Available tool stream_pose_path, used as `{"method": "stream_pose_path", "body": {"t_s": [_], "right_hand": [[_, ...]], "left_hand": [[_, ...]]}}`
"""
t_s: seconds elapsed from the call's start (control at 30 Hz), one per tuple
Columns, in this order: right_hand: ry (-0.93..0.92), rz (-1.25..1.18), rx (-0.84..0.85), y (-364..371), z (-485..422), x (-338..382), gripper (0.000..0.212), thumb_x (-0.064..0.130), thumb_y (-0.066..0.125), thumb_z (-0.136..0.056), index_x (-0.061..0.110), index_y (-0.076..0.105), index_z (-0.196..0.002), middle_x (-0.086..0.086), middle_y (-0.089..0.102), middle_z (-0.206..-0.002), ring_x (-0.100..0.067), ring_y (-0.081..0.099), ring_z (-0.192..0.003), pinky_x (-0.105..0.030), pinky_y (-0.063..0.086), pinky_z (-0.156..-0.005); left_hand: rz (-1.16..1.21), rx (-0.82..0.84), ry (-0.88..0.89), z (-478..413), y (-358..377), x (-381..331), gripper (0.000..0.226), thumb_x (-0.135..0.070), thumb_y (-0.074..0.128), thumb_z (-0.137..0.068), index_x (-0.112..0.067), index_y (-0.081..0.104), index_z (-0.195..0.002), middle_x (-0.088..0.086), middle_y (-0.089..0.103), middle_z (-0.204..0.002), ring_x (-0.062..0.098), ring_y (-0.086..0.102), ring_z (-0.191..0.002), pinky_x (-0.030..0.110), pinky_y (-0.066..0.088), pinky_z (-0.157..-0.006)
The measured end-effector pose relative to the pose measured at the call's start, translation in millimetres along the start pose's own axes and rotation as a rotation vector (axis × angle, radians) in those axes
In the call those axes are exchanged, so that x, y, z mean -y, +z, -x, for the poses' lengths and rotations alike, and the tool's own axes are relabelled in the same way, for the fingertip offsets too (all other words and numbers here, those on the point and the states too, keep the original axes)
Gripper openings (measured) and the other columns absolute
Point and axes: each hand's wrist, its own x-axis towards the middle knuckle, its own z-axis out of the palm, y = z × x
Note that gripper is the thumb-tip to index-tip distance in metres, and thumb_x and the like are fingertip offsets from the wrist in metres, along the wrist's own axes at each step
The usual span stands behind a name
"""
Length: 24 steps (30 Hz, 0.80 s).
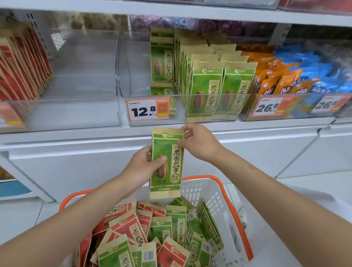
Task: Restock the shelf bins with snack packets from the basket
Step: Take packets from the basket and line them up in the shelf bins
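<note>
1. The basket [243, 236] is heaped with red and green packets, so most of the restocking likely remains.
2. Over its far rim the green packet [173, 169] is held upright in the air. The left hand [139, 169] wraps its fingers round the left edge, and the right hand [201, 143] pinches the top corner.
3. Beyond, the green bin [136, 78] has open room on its left side, behind a clear front wall to lift over.
4. The red bin [91, 113] is half empty too.

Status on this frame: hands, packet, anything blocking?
Hands: left hand grips green packet mid-body, right hand pinches its top corner. Packet upright above basket, below green-packet bin. Nothing visible between packet and bin.
</note>
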Motion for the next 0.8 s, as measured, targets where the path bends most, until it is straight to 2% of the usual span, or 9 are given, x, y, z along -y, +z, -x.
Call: {"method": "stream_pose_path", "body": {"t_s": [0.1, 0.2, 0.3, 0.37, 0.43, 0.53, 0.6, 0.67, 0.8], "right_hand": [[-0.097, -0.081, -0.159, -11, -4, 8, 0.017, 0.010, 0.058, -0.090, 0.012, 0.061, -0.107, 0.004, 0.060, -0.089, -0.015, 0.057, -0.081, -0.026, 0.046, -0.067], [-0.207, -0.184, -0.334, -29, -6, 15, 0.023, 0.006, 0.054, -0.090, 0.014, 0.061, -0.110, 0.004, 0.062, -0.098, -0.010, 0.056, -0.088, -0.023, 0.046, -0.078], [-0.321, -0.023, -0.482, -46, -14, 11, 0.031, 0.003, 0.053, -0.089, 0.015, 0.060, -0.117, 0.006, 0.058, -0.109, -0.009, 0.052, -0.102, -0.023, 0.041, -0.092], [-0.392, 0.133, -0.574, -51, -25, 5, 0.034, 0.003, 0.055, -0.087, 0.014, 0.060, -0.119, 0.004, 0.056, -0.114, -0.012, 0.047, -0.111, -0.029, 0.036, -0.100], [-0.450, 0.226, -0.643, -53, -37, -3, 0.034, 0.001, 0.056, -0.084, 0.014, 0.061, -0.116, 0.001, 0.056, -0.117, -0.017, 0.046, -0.113, -0.036, 0.035, -0.101], [-0.494, 0.313, -0.674, -49, -53, -16, 0.036, -0.001, 0.059, -0.081, 0.012, 0.062, -0.114, -0.003, 0.054, -0.119, -0.021, 0.045, -0.116, -0.038, 0.033, -0.101], [-0.521, 0.320, -0.698, -48, -59, -21, 0.037, -0.003, 0.061, -0.079, 0.010, 0.063, -0.113, -0.005, 0.053, -0.119, -0.022, 0.046, -0.116, -0.037, 0.033, -0.099], [-0.549, 0.298, -0.727, -49, -63, -21, 0.037, -0.005, 0.061, -0.078, 0.010, 0.063, -0.111, -0.006, 0.054, -0.117, -0.023, 0.047, -0.113, -0.036, 0.034, -0.098], [-0.577, 0.282, -0.754, -52, -68, -22, 0.036, -0.006, 0.058, -0.076, 0.009, 0.064, -0.109, -0.006, 0.054, -0.114, -0.022, 0.048, -0.108, -0.033, 0.033, -0.094]], "left_hand": [[-0.078, -0.092, 0.151, 0, -8, -33, 0.029, -0.014, 0.060, -0.095, -0.015, 0.054, -0.122, 0.005, 0.071, -0.104, 0.011, 0.068, -0.084, 0.020, 0.055, -0.067], [-0.070, -0.189, 0.298, -4, -21, -77, 0.027, -0.015, 0.062, -0.093, -0.017, 0.055, -0.119, -0.001, 0.071, -0.097, 0.007, 0.067, -0.076, 0.019, 0.055, -0.064], [-0.029, -0.294, 0.365, -25, -34, -121, 0.019, -0.017, 0.062, -0.094, -0.016, 0.056, -0.111, -0.007, 0.066, -0.087, 0.004, 0.062, -0.069, 0.015, 0.052, -0.060], [-0.044, -0.288, 0.349, -47, -38, -147, 0.007, -0.017, 0.062, -0.095, -0.013, 0.058, -0.099, -0.002, 0.063, -0.073, 0.006, 0.057, -0.059, 0.019, 0.050, -0.059], [-0.047, -0.269, 0.308, -80, -41, -162, 0.013, -0.017, 0.060, -0.095, -0.007, 0.058, -0.087, 0.006, 0.060, -0.067, 0.011, 0.057, -0.055, 0.026, 0.048, -0.065], [-0.038, -0.347, 0.162, -152, -50, -158, 0.050, -0.035, 0.070, -0.080, 0.000, 0.058, -0.112, 0.014, 0.067, -0.102, 0.025, 0.065, -0.095, 0.043, 0.052, -0.091], [-0.032, -0.334, 0.040, -219, -59, -132, 0.070, -0.037, 0.075, -0.070, -0.003, 0.050, -0.125, 0.017, 0.061, -0.123, 0.034, 0.060, -0.111, 0.053, 0.049, -0.095], [-0.041, -0.318, -0.071, -266, -61, -105, 0.069, -0.033, 0.079, -0.066, -0.004, 0.051, -0.123, 0.020, 0.061, -0.125, 0.037, 0.061, -0.111, 0.055, 0.050, -0.093], [-0.247, -0.313, -0.178, -228, -34, -121, 0.066, -0.032, 0.079, -0.078, -0.002, 0.050, -0.129, 0.017, 0.059, -0.129, 0.034, 0.057, -0.120, 0.045, 0.046, -0.103]]}}
